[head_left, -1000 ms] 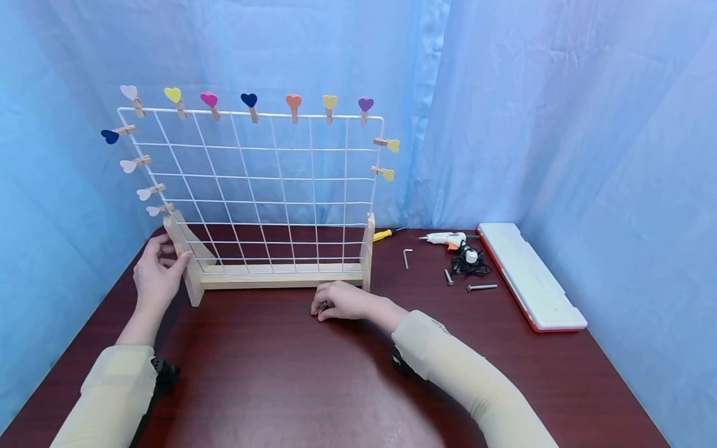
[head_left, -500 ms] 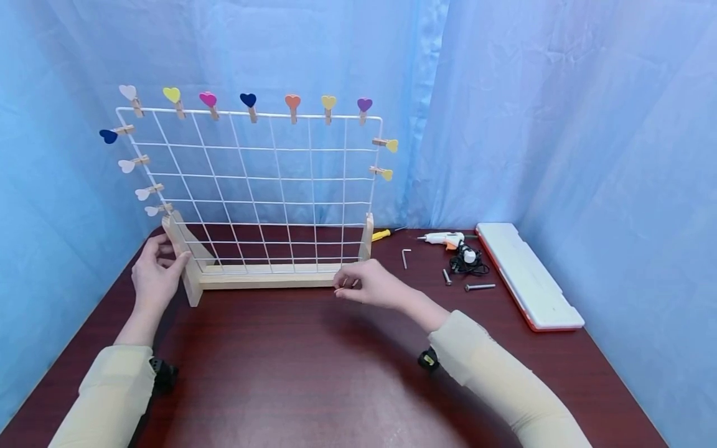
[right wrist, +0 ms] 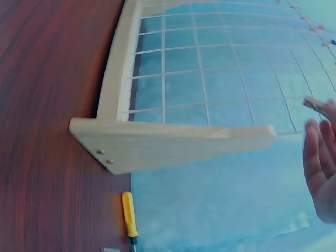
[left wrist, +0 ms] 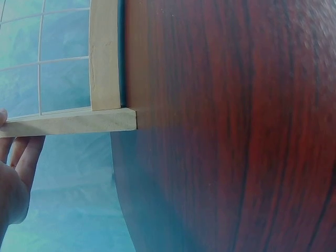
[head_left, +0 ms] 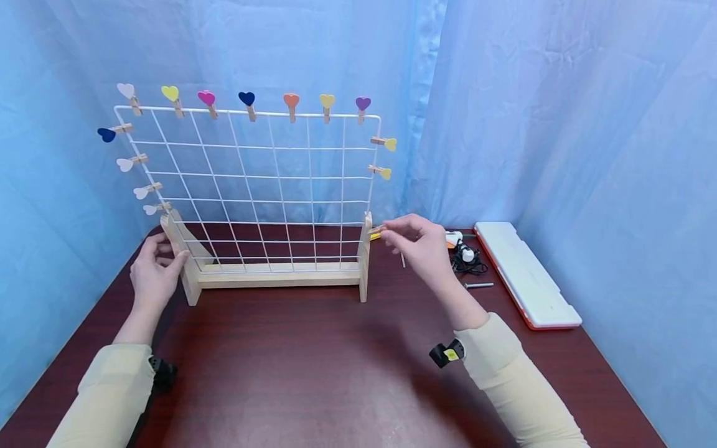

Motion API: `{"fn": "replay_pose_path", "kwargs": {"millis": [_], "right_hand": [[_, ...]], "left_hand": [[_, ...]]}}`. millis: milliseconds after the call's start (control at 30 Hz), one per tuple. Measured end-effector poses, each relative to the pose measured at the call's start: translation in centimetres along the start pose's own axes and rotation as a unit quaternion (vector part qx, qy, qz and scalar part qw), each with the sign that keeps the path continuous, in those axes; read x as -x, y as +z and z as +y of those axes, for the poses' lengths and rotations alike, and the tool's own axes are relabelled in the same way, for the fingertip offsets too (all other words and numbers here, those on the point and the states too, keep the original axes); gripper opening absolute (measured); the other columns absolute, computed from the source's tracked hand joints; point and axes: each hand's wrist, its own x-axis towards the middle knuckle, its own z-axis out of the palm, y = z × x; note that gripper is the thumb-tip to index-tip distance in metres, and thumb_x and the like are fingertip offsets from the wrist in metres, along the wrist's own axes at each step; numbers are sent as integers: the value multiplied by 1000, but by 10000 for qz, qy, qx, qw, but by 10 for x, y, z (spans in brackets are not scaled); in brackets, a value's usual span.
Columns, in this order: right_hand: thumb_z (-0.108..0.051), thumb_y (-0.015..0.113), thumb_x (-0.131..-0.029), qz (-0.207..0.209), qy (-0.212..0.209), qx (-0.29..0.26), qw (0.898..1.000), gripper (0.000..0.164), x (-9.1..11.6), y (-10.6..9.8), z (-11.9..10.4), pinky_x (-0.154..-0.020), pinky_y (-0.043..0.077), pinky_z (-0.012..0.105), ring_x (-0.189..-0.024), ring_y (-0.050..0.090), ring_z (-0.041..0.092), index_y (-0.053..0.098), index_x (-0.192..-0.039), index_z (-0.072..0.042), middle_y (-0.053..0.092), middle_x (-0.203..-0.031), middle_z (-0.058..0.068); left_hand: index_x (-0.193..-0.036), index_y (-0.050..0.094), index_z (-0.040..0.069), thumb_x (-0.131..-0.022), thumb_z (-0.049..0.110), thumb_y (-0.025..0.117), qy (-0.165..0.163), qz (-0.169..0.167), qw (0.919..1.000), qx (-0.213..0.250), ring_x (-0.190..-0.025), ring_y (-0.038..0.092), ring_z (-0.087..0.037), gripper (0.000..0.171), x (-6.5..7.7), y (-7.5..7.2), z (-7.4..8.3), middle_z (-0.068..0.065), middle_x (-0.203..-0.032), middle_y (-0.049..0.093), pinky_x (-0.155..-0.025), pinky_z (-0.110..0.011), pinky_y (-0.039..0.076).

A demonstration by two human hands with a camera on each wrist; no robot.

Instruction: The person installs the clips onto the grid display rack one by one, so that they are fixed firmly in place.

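A white wire grid [head_left: 252, 200] stands upright in a wooden stand [head_left: 280, 279], its top and both sides carrying several clothespins with coloured hearts. My left hand [head_left: 152, 274] grips the stand's left upright, thumb in front and fingers behind, as the left wrist view also shows at the wooden edge [left wrist: 68, 123]. Just right of the stand's right upright [head_left: 365, 261], my right hand [head_left: 422, 249] pinches a small wooden clothespin [right wrist: 315, 105]. Its tip points toward the grid's right edge, below the two yellow-heart clothespins there [head_left: 384, 173]. The fingers hide its other end.
A yellow-handled screwdriver [right wrist: 129, 215] lies behind the right upright. Further right are a hex key [head_left: 403, 261], a partly hidden glue gun [head_left: 452, 239] with a black cord [head_left: 469, 264], a bolt [head_left: 479, 285] and a white case [head_left: 526, 274] with a red edge.
My right hand has lifted from the tabletop in front of the stand and moved right and up beside the right upright, carrying the clothespin. The left hand keeps its grip.
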Motion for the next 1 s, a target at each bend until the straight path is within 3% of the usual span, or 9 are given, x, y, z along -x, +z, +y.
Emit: {"fn": "replay_pose_path", "kwargs": {"millis": [167, 400, 633, 867, 1000], "right_hand": [[-15, 69, -77, 1176, 312, -127, 9925, 24, -5, 5, 3, -54, 50, 25, -59, 57, 11, 67, -95, 1, 68, -85, 5], [-16, 70, -77, 2512, 330, -733, 9646, 25, -20, 24, 13, -50, 37, 17, -68, 54, 7, 67, -92, 4, 68, -84, 1], [-14, 68, -77, 2951, 296, -851, 9512, 23, -30, 39, 17, -54, 37, 19, -71, 53, 9, 67, -91, 4, 67, -82, 5], [-13, 69, -77, 3083, 398, -1013, 9451, 24, -34, 51, 19, -54, 37, 17, -68, 51, 7, 66, -92, 5, 64, -78, 6], [-16, 70, -76, 3121, 443, -1152, 9420, 24, -37, 57, 30, -54, 37, 16, -71, 52, 8, 67, -91, 2, 65, -78, 1]], "left_hand": [[-120, 49, 12, -80, 26, 66, -24, -14, 10000, -30, -62, 40, 17, 46, 0, -1, 1, -11, -101, 61, -60, -6, 33], [-121, 49, 12, -80, 26, 65, -81, -47, 9999, -71, -62, 39, 17, 46, 0, -1, 3, -11, -103, 61, -61, -8, 34], [-120, 49, 12, -80, 26, 65, -52, -33, 10000, -65, -62, 39, 17, 46, 2, -1, 3, -12, -103, 61, -61, -7, 34], [-121, 49, 12, -80, 26, 65, -80, -32, 9999, -58, -62, 39, 18, 46, 2, -1, 4, -11, -102, 61, -61, -7, 34], [-122, 49, 14, -81, 27, 65, -152, -54, 9999, -55, -63, 40, 16, 46, 2, -1, 4, -10, -103, 61, -61, -8, 34]]}}
